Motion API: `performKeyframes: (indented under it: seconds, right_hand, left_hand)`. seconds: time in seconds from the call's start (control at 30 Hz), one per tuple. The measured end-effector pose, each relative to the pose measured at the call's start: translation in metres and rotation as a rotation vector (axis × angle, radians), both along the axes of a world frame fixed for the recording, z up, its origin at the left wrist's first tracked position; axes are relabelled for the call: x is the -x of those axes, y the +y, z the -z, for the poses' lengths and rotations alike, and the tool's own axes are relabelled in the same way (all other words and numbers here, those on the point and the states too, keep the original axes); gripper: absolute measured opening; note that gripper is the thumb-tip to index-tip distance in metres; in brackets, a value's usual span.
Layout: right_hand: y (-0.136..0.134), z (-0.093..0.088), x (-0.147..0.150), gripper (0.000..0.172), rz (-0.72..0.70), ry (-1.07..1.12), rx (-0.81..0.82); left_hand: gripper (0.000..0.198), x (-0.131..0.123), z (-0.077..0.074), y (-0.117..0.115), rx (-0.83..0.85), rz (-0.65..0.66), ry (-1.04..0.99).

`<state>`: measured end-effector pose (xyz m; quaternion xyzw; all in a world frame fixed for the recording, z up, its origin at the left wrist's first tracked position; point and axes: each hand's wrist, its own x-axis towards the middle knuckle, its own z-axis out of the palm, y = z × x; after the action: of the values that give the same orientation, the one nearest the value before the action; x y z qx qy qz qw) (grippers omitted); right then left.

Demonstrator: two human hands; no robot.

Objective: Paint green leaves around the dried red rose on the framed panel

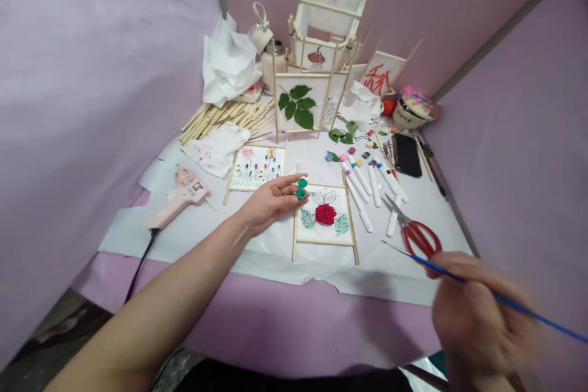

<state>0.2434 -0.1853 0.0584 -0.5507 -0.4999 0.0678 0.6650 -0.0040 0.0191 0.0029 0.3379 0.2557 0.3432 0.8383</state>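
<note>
Two small green discs sat at the fingertips of the person's left hand, one just above the other, out over the upper left corner of a bamboo-framed panel painted with a red rose. Being round, they showed no clear long axis, though the pair lined up roughly top to bottom in the view from where I stood. The left hand was plainly the nearer, its fingers stretched rightward and lightly curled, closed enough to pinch the discs, though exactly how they were gripped was hard to tell. The right hand was well apart, low and to the right of the discs, blurred and curled around a blue-handled paintbrush. The brush's long axis ran diagonally, its fine tip pointing up and left beside a pair of red-handled scissors. A row of white paint markers with coloured caps lay above the scissors, and a pink glue gun rested on white paper to the left of the left hand
</note>
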Motion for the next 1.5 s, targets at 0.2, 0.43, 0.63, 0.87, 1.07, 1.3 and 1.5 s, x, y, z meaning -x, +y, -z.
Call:
performKeyframes:
  seconds: [0.2,0.43,0.63,0.87,1.07,1.3,1.5]
  right_hand:
    - [0.083,-0.003,0.011,0.019,-0.211,-0.072,-0.064]
    - [0.138,0.018,0.033,0.024,-0.363,-0.368,-0.072]
    - [0.136,0.034,0.03,0.023,-0.365,-0.341,-0.078]
    - [0.138,0.028,0.032,0.022,-0.391,-0.273,-0.108]
    - [0.136,0.02,0.017,0.022,-0.232,-0.225,-0.103]
    - [0.131,0.039,0.014,0.024,-0.187,-0.093,0.032]
    - [0.128,0.027,0.038,0.023,-0.267,-0.145,-0.086]
  left_hand:
    - [0.055,-0.002,0.002,-0.001,-0.069,0.045,0.037]
    - [0.057,0.0,0.005,0.0,-0.104,0.054,0.062]
    - [0.057,0.001,0.006,0.001,-0.119,0.061,0.075]
    - [0.057,0.0,0.009,0.002,-0.098,0.062,0.081]
    - [0.052,-0.002,0.001,0.001,-0.021,0.001,0.039]
    - [0.052,-0.002,0.001,0.001,-0.025,-0.005,0.043]
    - [0.055,-0.002,0.006,0.002,-0.059,0.009,0.058]
